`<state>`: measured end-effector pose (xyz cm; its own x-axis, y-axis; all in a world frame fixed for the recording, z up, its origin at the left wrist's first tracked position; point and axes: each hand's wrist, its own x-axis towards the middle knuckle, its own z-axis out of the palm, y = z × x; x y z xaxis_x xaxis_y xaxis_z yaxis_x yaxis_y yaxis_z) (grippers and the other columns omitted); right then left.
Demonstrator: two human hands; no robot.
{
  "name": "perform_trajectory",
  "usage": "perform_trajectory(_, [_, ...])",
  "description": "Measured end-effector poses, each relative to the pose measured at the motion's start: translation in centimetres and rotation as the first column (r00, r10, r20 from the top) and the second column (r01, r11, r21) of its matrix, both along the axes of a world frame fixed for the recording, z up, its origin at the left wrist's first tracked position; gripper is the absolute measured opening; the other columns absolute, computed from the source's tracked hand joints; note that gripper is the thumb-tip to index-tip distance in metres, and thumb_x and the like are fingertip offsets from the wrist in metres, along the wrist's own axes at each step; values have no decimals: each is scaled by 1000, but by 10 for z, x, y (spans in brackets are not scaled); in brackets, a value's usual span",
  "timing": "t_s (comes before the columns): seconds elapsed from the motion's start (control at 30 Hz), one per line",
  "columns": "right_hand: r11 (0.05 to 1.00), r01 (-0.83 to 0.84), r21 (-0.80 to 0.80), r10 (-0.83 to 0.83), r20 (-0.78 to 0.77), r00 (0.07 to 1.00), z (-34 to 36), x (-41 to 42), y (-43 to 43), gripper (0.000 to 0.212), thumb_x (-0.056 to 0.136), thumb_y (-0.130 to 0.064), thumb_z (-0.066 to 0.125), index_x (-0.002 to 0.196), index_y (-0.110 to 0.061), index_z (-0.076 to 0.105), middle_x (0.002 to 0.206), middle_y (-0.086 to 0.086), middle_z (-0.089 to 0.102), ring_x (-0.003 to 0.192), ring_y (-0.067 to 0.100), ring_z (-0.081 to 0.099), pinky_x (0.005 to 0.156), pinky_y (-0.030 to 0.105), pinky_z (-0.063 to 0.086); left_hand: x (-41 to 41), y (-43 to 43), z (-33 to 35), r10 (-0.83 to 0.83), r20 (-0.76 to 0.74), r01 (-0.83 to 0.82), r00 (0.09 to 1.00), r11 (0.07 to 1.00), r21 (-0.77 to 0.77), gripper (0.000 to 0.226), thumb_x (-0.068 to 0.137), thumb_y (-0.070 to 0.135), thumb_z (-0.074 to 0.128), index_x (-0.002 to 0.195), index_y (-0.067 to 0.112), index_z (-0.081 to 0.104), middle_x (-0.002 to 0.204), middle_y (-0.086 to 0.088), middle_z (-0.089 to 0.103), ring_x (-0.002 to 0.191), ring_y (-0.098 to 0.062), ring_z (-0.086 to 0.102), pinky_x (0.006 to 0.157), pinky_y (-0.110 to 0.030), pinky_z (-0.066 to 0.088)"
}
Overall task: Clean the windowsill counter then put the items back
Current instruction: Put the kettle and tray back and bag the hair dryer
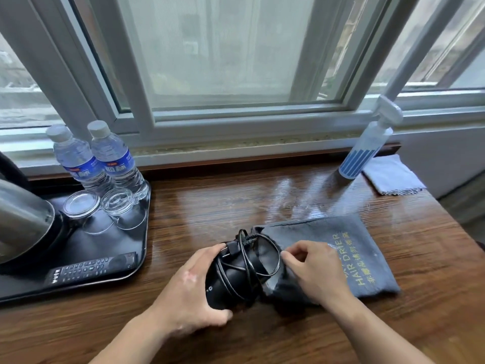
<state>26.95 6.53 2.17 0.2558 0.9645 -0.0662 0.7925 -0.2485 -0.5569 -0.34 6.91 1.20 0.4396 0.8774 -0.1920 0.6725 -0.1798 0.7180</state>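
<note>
wooden counter, hair dryer at the mouth of its bag

wooden counter (pixel 236 200) runs below a grey-framed window (pixel 215 48), its top shiny with reflected light. near the front edge lies a black hair dryer (pixel 233 279), its black cord (pixel 246 258) wound round the body in loose loops. its long axis runs from lower left to upper right, with the far end at the open mouth of a grey bag (pixel 341 245) lettered "hair drier". how far inside it reaches cannot be told. the bag lies flat on the wood, stretching away to the right.

the left hand (pixel 189 292) grips the near end of the dryer, fingers curled over the top and thumb under it. the right hand (pixel 312 269) pinches the edge of the bag's mouth between thumb and fingertips, the other fingers curled.

at the left a black tray (pixel 105 248) holds a steel kettle (pixel 21 219), two water bottles (pixel 78 164) side by side at the back, two clear glasses (pixel 84 208) in front of them, and a remote control (pixel 89 269) along the near rim. at the back right stands a spray bottle (pixel 364 151) with blue stripes, and just beside it lies a folded pale cloth (pixel 391 174).
</note>
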Motion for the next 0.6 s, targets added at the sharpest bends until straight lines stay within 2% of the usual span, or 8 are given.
perform_trajectory(0.1, [1000, 8, 4, -8, -30, 1000, 6, 9, -3, 14, 84, -36, 75, 72, -30, 77, 68, -20, 71, 70, -3, 66, 71, 20, 51, 7, 12, -4, -106, -12, 105, 994, 994, -33, 118, 52, 44, 88, 155, 35, 32, 144, 24, 42, 135, 6, 43, 108, 1, 23])
perform_trajectory(0.27, [1000, 8, 3, -8, -20, 1000, 11, 15, -7, 14, 87, -38, 72, 77, -30, 78, 70, -21, 71, 71, -2, 65, 72, 21, 52, 11, 27, -6, -236, -79, 232, 969, 971, -55, 117, 53, 47, 85, 156, 35, 31, 148, 21, 42, 137, 4, 41, 112, -3, 24])
perform_trajectory(0.43, [1000, -13, 10, 13, 12, 1000, 13, 9, -10, 16, 87, -43, 70, 78, -31, 77, 68, -18, 71, 70, 2, 66, 69, 24, 53, 26, 35, -4, -261, -174, 267, 949, 964, 8, 120, 59, 46, 84, 161, 26, 24, 154, 13, 36, 141, -1, 32, 108, 4, 9])
perform_trajectory(0.5, [999, -22, 26, 21, 26, 999, 13, 7, -10, 16, 86, -44, 70, 77, -32, 76, 68, -18, 71, 69, 2, 65, 70, 24, 53, 35, 36, -3, -256, -201, 270, 946, 962, 43, 121, 59, 50, 80, 162, 25, 22, 157, 11, 33, 146, -8, 31, 112, -1, 10])
perform_trajectory(0.6, [999, -17, 39, 16, 26, 1000, 16, 5, -8, 18, 86, -45, 69, 79, -31, 76, 70, -16, 71, 72, 4, 66, 73, 27, 54, 48, 37, -6, -256, -228, 283, 939, 954, 95, 124, 52, 58, 67, 162, 22, 22, 158, 7, 32, 144, -16, 35, 121, -15, 22])
